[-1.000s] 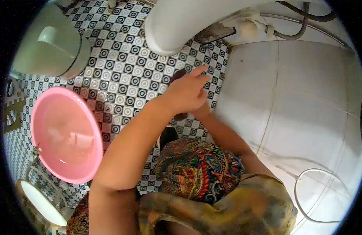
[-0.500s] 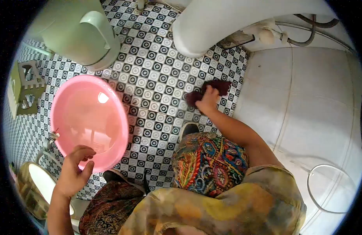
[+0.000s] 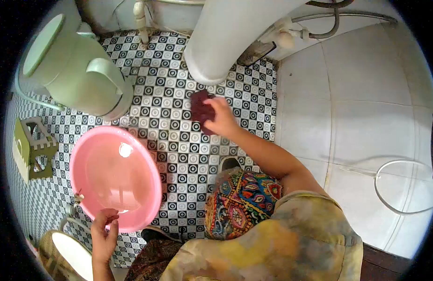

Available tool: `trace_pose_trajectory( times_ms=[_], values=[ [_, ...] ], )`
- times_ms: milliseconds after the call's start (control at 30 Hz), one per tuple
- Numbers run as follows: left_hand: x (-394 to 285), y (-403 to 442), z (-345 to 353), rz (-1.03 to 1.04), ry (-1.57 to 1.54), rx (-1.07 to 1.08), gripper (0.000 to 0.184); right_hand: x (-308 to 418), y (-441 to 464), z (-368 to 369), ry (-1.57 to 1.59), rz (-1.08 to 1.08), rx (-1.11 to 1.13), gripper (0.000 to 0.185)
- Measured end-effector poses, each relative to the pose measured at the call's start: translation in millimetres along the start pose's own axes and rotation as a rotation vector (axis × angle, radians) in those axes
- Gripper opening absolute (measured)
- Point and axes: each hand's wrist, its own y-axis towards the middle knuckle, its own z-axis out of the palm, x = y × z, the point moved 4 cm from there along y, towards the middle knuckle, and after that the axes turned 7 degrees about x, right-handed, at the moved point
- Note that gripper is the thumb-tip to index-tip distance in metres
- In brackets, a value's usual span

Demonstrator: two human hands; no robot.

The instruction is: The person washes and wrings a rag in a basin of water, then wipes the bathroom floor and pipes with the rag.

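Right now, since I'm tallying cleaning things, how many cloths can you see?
1: the dark red cloth on the patterned floor, under the fingers of the right hand, near the white pedestal's foot. Others could be hidden from view.

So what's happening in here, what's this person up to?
A person is bending over a patterned tile floor, with their right hand on a dark red cloth that lies near the foot of a white pedestal. Their left hand, fingers loosely curled, is at the near rim of a pink basin holding water; I can't tell if it touches. A pale green container stands just beyond the basin.
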Motion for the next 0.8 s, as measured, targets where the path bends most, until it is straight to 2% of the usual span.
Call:
trace_pose_trajectory(
  times_ms=[33, 100, 233, 267, 300, 367, 400, 433, 600, 667, 733, 800],
  values=[
    [2.2, -1.1, -0.9, 0.011, 0.002, 0.002, 0.018, -8.5, -8.3, -14.9, -0.054, -0.018, -0.036, 0.052],
    [6.3, -1.4, -3.4, -0.010, -0.034, -0.005, 0.020, -30.6, -23.1, -42.0, -0.095, 0.093, -0.061, 0.054],
    [-2.7, 3.8, -2.2, 0.018, -0.001, 0.002, 0.018, -98.1, -42.1, -54.1, -0.214, 0.451, -0.141, 0.062],
    [-3.5, 4.5, -2.2, 0.016, 0.005, -0.009, 0.018, -115.2, -42.3, -47.5, -0.148, 0.603, -0.017, 0.071],
    [-4.6, 5.5, -1.2, 0.036, 0.034, -0.014, 0.018, -113.4, -32.6, -40.9, -0.135, 0.592, -0.014, 0.071],
    [-9.9, 7.0, -0.2, 0.034, 0.077, -0.034, 0.018, -117.4, -22.6, -17.2, -0.147, 0.999, 0.045, 0.076],
    [-18.2, 7.5, 2.2, 0.043, 0.102, -0.020, 0.018, -114.2, -13.3, -3.0, -0.101, 1.035, 0.054, 0.077],
    [-22.0, 6.8, 0.4, 0.052, 0.133, -0.015, 0.018, -90.9, -2.6, 1.0, -0.107, 0.987, 0.065, 0.074],
    [-14.1, 11.8, -0.8, 0.068, 0.114, -0.010, 0.017, -27.0, 37.6, 62.6, -0.353, 0.345, 0.239, 0.067],
    [-18.4, 14.1, -1.4, 0.044, 0.135, -0.010, 0.017, 0.4, 47.4, 78.6, -0.275, 0.227, 0.335, 0.065],
    [-22.7, 13.2, -2.1, 0.155, 0.246, 0.007, 0.019, 28.1, 50.8, 93.7, -0.231, 0.142, 0.442, 0.065],
    [-22.9, 10.8, -2.3, 0.139, 0.232, -0.010, 0.019, 40.3, 50.3, 116.0, -0.124, 0.001, 0.539, 0.068]
  ],
)
